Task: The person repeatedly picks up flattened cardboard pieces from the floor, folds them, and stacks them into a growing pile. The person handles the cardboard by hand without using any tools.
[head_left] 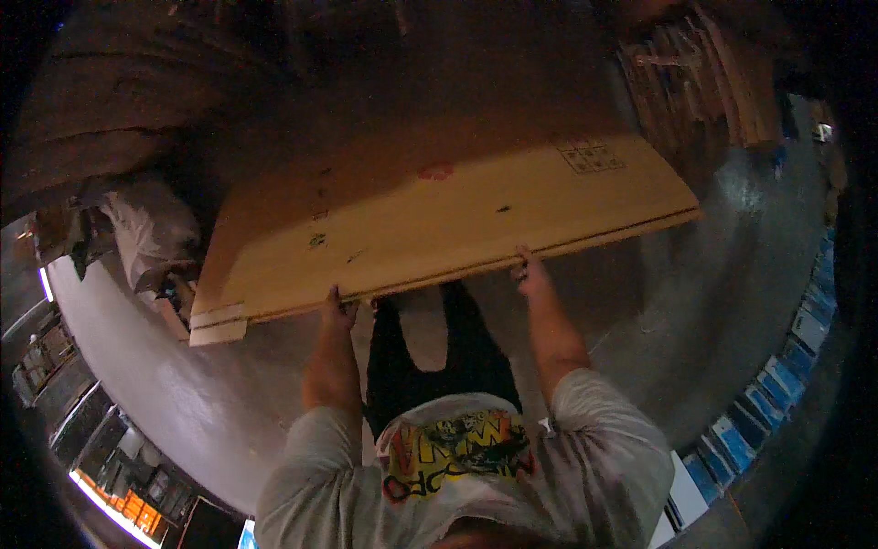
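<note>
A large flattened cardboard box (402, 224), brown with a few printed marks, spans the space in front of me. Its near edge is held by both my hands. My left hand (340, 309) grips that edge left of the middle, thumb on top and the other fingers hidden beneath. Farther right along the same edge, my right hand (528, 272) has its thumb on top too. Pale tape (219, 325) covers the near left corner. The far part of the cardboard fades into shadow.
Upright stacked flat pieces, seemingly cardboard (700, 82), stand at the far right. A whitish bag (151, 229) lies by the left end, below a dark brown heap (119, 101). Blue and white boxes (768, 403) line the right side; shelving with orange items (128, 503) runs lower left.
</note>
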Motion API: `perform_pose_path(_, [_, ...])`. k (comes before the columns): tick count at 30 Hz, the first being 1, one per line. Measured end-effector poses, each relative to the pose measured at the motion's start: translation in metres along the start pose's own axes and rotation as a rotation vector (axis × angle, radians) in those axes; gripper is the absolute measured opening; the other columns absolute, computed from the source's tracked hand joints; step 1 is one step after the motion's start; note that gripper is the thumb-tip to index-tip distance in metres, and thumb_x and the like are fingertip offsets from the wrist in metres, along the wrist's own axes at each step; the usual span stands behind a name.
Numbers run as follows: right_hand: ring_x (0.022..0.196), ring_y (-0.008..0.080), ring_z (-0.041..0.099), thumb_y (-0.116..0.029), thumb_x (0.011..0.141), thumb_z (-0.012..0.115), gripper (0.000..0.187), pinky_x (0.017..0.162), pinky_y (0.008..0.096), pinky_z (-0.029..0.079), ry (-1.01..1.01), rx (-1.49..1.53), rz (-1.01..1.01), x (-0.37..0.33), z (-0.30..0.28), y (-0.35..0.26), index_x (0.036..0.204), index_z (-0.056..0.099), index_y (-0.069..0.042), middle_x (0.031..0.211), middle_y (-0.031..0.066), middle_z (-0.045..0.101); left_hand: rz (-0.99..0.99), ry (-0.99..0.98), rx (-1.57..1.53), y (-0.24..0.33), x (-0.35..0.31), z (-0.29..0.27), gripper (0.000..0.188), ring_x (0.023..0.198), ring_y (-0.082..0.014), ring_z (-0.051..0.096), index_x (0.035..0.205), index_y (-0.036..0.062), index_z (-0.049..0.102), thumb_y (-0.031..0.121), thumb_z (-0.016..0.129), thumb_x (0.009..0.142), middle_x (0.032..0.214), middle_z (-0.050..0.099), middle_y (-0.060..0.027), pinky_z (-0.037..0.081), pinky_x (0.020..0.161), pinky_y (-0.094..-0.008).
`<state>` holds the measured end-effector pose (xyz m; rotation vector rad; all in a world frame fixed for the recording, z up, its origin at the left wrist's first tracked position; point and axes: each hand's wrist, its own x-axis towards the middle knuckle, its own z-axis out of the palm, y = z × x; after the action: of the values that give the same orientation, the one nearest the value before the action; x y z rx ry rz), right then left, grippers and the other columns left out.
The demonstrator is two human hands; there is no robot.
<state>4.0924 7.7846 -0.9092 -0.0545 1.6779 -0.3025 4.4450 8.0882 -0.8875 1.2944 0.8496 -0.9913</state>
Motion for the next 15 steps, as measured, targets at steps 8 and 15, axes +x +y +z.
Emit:
perform_pose_path(8, [0.044, 0.0119, 0.03, -0.023, 0.077, 0.076, 0.03, 0.044, 0.0254, 0.033, -0.087, 0.114, -0.021, 0.001, -0.007, -0.017, 0.098, 0.058, -0.011, 0.066, 0.0018, 0.042, 0.043, -0.157, -0.009, -0.021, 0.024, -0.021, 0.039, 0.118, -0.0264, 0.045, 0.13, 0.0049, 0.046, 0.024, 0.048, 0.096, 0.135, 0.044, -0.0096, 0.034, 0.102, -0.0439])
perform_pose_path(15, [0.045, 0.0119, 0.029, -0.021, 0.078, 0.074, 0.026, 0.043, 0.0258, 0.033, -0.14, 0.143, -0.096, -0.007, 0.017, -0.086, 0.097, 0.058, -0.012, 0.076, 0.001, 0.045, 0.061, -0.085, -0.002, -0.009, 0.018, 0.06, 0.045, 0.126, -0.027, 0.038, 0.132, 0.005, 0.042, 0.028, 0.052, 0.094, 0.135, 0.043, -0.0112, 0.033, 0.103, -0.0453])
